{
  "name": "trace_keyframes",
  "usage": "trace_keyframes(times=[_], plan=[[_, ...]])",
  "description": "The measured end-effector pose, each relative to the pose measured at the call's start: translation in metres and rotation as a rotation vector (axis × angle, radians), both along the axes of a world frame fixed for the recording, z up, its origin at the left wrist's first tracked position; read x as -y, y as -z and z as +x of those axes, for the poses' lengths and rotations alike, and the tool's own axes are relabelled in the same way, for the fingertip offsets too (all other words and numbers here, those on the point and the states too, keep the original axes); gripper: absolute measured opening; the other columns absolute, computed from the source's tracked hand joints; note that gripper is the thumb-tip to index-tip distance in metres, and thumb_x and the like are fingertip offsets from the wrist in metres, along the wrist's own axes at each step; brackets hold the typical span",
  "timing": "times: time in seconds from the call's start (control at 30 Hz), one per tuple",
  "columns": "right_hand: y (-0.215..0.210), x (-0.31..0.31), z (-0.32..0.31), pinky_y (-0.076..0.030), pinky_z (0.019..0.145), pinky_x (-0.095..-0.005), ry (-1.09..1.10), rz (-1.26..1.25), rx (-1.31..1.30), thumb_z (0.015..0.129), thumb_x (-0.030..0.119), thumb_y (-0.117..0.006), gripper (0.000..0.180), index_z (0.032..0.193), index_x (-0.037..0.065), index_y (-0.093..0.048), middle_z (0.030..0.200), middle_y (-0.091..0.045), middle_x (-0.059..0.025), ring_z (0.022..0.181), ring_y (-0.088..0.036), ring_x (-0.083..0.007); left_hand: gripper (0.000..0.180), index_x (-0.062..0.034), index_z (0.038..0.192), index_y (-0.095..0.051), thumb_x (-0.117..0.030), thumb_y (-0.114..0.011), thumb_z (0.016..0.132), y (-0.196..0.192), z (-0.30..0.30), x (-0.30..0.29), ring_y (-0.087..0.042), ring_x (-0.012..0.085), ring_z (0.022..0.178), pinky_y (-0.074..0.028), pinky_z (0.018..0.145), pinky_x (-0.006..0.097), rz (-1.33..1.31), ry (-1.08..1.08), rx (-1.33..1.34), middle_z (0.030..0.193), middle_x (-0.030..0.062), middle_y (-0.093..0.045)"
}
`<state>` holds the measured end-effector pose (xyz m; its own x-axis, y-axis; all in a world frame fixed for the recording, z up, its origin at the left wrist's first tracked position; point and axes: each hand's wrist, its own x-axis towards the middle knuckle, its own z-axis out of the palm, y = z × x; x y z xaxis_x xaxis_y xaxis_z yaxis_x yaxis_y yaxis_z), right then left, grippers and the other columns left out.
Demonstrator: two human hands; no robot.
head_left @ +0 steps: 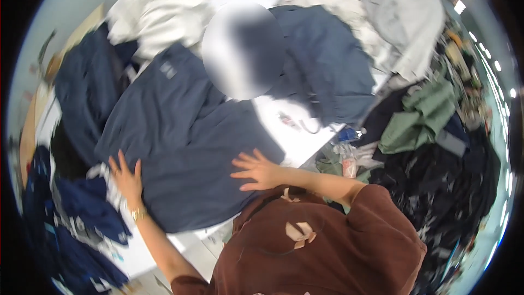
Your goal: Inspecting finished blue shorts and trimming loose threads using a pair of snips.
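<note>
A dark blue-grey garment lies spread over the white table, its near edge hanging close to my body. My left hand rests at the garment's left edge with fingers spread, a gold-coloured band on its wrist. Flat on the right part of the cloth lies my right hand, its fingers apart. Neither hand grips anything. Which kind of garment it is, I cannot tell. A second blue-grey garment lies bunched farther off on the right, and a round blurred patch hides the area between the two.
White cloth is heaped at the far left, pale grey cloth at the far right. Dark blue garments crowd the left side. On the right are a green cloth, black clothes and a clear plastic bottle.
</note>
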<state>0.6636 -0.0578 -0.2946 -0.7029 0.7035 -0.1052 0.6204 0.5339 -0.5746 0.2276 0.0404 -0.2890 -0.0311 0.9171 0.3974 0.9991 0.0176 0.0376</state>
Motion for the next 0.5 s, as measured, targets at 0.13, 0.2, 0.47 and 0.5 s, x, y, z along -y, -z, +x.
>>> trace_keyframes(times=[0.13, 0.2, 0.47, 0.5], plan=[[-0.031, -0.042, 0.051, -0.041, 0.099, -0.0438, 0.517, 0.25, -0.501, 0.083, 0.023, -0.067, 0.036, 0.115, 0.008, -0.06, 0.117, -0.055, -0.0172, 0.12, -0.046, -0.0384, 0.071, -0.0358, 0.148, -0.023, -0.061, -0.05, 0.087, -0.016, 0.007, 0.008, -0.024, 0.047, 0.136, -0.031, 0.098, 0.066, -0.334, -0.355, -0.239, 0.155, 0.0079, -0.022], [-0.036, -0.062, 0.11, -0.032, 0.1, -0.0551, 0.834, 0.703, -0.21, 0.074, 0.026, -0.073, 0.05, 0.119, 0.012, -0.057, 0.123, -0.05, -0.0157, 0.12, -0.043, -0.0379, 0.07, -0.0366, 0.148, -0.023, -0.06, -0.049, 0.087, -0.025, 0.014, 0.006, -0.022, 0.047, 0.136, -0.029, 0.099, 0.067, -0.203, -0.343, -0.248, 0.152, 0.0131, -0.026], [-0.074, -0.083, 0.25, -0.044, 0.096, -0.0407, 0.862, 0.436, -0.127, 0.071, 0.004, -0.056, 0.056, 0.127, 0.011, -0.055, 0.12, -0.058, -0.0219, 0.114, -0.054, -0.0383, 0.064, -0.0122, 0.143, -0.035, -0.035, -0.062, 0.089, -0.101, 0.144, 0.017, -0.029, 0.0402, 0.135, -0.021, 0.112, 0.044, -0.022, -0.02, 0.153, 0.142, 0.0276, -0.035], [-0.102, -0.091, 0.257, -0.05, 0.081, -0.0306, 0.899, 0.195, -0.18, 0.071, 0.0, -0.053, 0.043, 0.113, 0.003, -0.063, 0.097, -0.066, -0.019, 0.091, -0.066, -0.0304, 0.063, -0.0118, 0.142, -0.037, -0.033, -0.062, 0.089, -0.107, 0.153, 0.024, -0.031, 0.0398, 0.134, -0.022, 0.111, 0.044, -0.084, -0.002, 0.257, 0.142, 0.0275, -0.036]])
